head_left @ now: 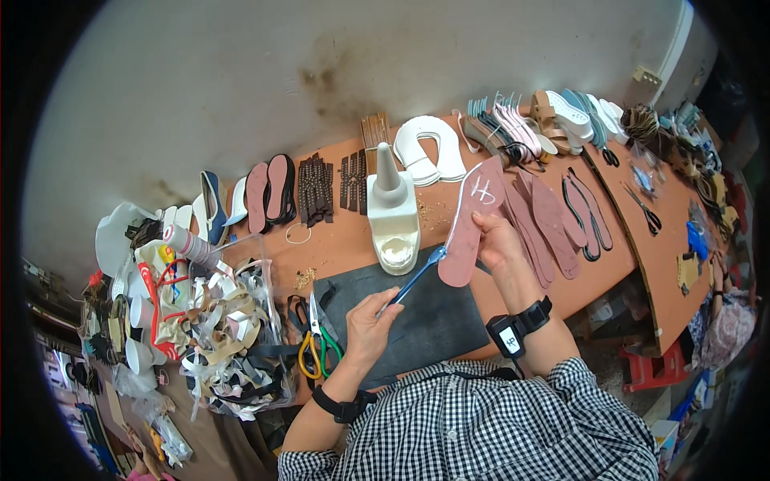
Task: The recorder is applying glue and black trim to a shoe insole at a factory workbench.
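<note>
My left hand (369, 325) is closed round the handle of a thin blue brush (419, 276). The brush's tip meets the left edge of a pink shoe sole (468, 228), where a white line runs along the rim. My right hand (500, 247) grips that sole on its right side and holds it up, tilted, with a white mark on its face. Left of the sole stands a white glue pot (395, 210) with a grey cone on top and pale stuff in its front opening. Below my hands lies a dark mat (409, 329).
Scissors with yellow and green handles (313, 349) lie by the mat's left edge. A clear bin (277, 341) of scraps stands at the left. More pink soles (553, 216), white U-shaped pieces (431, 132), brown woven straps (316, 188) and several shoes line the table's back. Black scissors (648, 212) lie on the right board.
</note>
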{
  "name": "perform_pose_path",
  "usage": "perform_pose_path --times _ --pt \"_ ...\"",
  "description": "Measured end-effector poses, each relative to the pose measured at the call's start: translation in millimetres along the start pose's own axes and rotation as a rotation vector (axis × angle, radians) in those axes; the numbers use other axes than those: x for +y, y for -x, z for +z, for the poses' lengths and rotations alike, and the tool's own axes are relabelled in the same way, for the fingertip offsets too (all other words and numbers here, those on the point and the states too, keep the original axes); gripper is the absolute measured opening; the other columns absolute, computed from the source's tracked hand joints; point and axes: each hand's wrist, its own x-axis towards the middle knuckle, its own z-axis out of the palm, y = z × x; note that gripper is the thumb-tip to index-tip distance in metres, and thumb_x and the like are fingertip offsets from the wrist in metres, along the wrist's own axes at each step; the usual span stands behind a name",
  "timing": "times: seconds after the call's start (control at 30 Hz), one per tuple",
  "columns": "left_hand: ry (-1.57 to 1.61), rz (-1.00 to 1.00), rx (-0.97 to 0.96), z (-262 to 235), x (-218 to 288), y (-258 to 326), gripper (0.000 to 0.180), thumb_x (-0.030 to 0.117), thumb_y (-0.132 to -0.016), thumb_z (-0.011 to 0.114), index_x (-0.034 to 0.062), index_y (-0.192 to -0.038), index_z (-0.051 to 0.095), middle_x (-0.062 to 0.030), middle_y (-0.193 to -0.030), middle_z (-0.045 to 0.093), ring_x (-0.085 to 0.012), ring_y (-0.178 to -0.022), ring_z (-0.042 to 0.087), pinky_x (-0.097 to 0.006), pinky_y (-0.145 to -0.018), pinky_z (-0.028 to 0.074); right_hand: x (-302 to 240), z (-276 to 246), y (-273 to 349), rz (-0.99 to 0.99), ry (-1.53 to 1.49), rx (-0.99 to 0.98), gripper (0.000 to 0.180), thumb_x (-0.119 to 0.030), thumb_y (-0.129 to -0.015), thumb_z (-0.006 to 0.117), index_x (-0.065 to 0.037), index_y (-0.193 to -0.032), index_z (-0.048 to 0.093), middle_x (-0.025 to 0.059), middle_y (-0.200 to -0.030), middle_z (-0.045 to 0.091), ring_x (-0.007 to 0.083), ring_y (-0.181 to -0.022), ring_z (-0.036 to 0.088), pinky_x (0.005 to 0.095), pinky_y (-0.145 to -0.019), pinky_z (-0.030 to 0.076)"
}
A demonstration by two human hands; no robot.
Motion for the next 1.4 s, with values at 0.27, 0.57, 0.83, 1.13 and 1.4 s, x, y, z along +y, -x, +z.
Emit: perform_pose_path --times 0.27,0.57,0.83,1.13,1.4 --pt "-0.004 0.037 -0.002 -2.2 -2.2 2.9 0.024 0.005 -0.077 0.063 0.0004 -0.100 0.063 -0.0091 -0.080 0.063 -0.0137 -0.069 0.059 -0.024 -0.063 0.046 -3.7 -0.9 -2.8 0.010 -0.067 0.038 0.025 -0.004 -0.082 0.052 -0.002 -0.107 0.050 0.0091 -0.099 0.056 0.0213 -0.088 0.054 0.0374 -0.083 0.046" --pt "-0.036 0.057 -0.014 -7.3 -3.8 -1.3 0.023 0.006 -0.076 0.063 0.0003 -0.099 0.062 -0.0095 -0.078 0.062 -0.0146 -0.067 0.059 -0.025 -0.061 0.046 -8.5 1.5 -7.0 0.002 -0.138 0.152 0.024 -0.003 -0.083 0.052 -0.001 -0.106 0.050 0.0112 -0.099 0.054 0.0220 -0.089 0.054 0.0370 -0.082 0.047" --pt "0.061 0.038 0.022 -8.9 -15.7 -11.0 0.024 0.006 -0.077 0.063 -0.0002 -0.100 0.062 -0.0042 -0.076 0.061 -0.0099 -0.065 0.055 -0.022 -0.059 0.044 9.3 -8.3 -16.8 -0.252 -0.262 0.193 0.019 -0.002 -0.085 0.051 0.002 -0.104 0.048 0.0105 -0.099 0.053 0.0200 -0.088 0.054 0.0339 -0.080 0.048" --pt "0.684 -0.265 0.071 8.8 17.5 -68.3 0.048 0.007 -0.074 0.068 0.0005 -0.116 0.046 0.0048 -0.069 0.050 -0.0023 -0.050 0.039 -0.016 -0.042 0.028 16.3 30.2 19.6 -0.406 -0.339 0.205 0.017 -0.003 -0.086 0.053 -0.001 -0.102 0.048 0.0059 -0.098 0.053 0.0155 -0.089 0.054 0.0311 -0.082 0.047" --pt "0.854 -0.179 0.218 27.4 44.5 -86.5 0.040 -0.003 -0.071 0.065 0.0011 -0.106 0.046 0.0008 -0.074 0.050 -0.0035 -0.052 0.043 -0.015 -0.040 0.028 27.3 35.5 62.3 -0.173 -0.216 -0.150 0.019 -0.006 -0.083 0.058 -0.004 -0.098 0.047 0.0078 -0.101 0.055 0.0183 -0.092 0.054 0.0315 -0.081 0.046"
